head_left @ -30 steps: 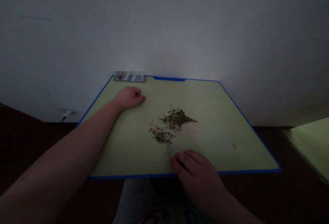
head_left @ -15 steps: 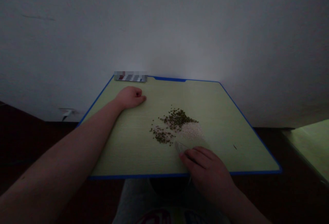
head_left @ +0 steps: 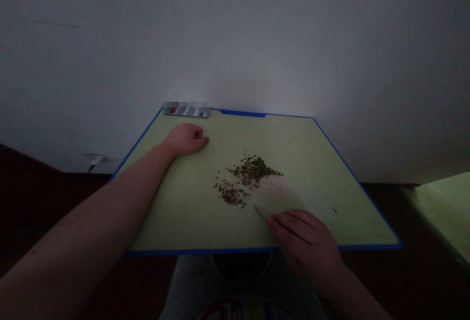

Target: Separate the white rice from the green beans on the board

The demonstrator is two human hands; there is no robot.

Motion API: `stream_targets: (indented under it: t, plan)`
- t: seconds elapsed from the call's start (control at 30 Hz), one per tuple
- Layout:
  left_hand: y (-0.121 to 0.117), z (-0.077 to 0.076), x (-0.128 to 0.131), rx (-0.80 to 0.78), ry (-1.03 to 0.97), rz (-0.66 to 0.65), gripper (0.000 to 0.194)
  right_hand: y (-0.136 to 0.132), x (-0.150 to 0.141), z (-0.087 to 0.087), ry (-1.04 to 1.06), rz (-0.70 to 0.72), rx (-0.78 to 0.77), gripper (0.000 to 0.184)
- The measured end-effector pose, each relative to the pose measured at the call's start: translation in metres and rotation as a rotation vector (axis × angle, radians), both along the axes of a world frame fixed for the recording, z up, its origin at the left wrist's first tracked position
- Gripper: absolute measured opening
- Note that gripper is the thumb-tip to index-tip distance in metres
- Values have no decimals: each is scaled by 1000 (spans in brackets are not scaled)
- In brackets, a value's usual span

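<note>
Hands well apart: left hand [head_left: 186,139] closed, resting on the pale green, blue-edged bench [head_left: 238,250]; right hand [head_left: 303,241] holding a small clear plastic scraper [head_left: 260,212] near dark green mung beans [head_left: 249,171], which remain abutting a white rice heap [head_left: 272,187]

Hand can pass on the green desktop [head_left: 176,212] L of the mung beans [head_left: 251,171] & R of the rice [head_left: 273,188], up to the blue edge [head_left: 198,251]. In the way: L hand [head_left: 186,140] near back, R hand [head_left: 303,241] w/ clear plastic piece [head_left: 260,212] just below rice, wall [head_left: 235,41] past far edge.
</note>
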State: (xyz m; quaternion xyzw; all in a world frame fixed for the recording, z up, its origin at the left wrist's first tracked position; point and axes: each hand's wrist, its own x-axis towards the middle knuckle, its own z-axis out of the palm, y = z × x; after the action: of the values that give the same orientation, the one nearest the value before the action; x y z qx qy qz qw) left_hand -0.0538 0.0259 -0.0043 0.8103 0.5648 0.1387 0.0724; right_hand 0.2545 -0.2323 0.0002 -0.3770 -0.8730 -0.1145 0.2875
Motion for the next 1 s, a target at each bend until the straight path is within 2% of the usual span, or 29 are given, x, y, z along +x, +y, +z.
stream_targets:
  t: [0.27, 0.47, 0.8, 1.0]
  plan:
    - [-3, 4, 1, -12, 11, -1, 36, -3, -21, -3, -10, 45, -20, 28]
    - [-2, 4, 2, -16, 3, 4, 36, -8, -29, -7, -63, 13, -73, 29]
    - [-2, 2, 1, -5, -4, -3, 35, -7, -17, -9, -96, -135, -32, 27]
    - [-2, 2, 1, 3, 4, -3, 36, -13, -25, -8, -64, -90, -19, 28]
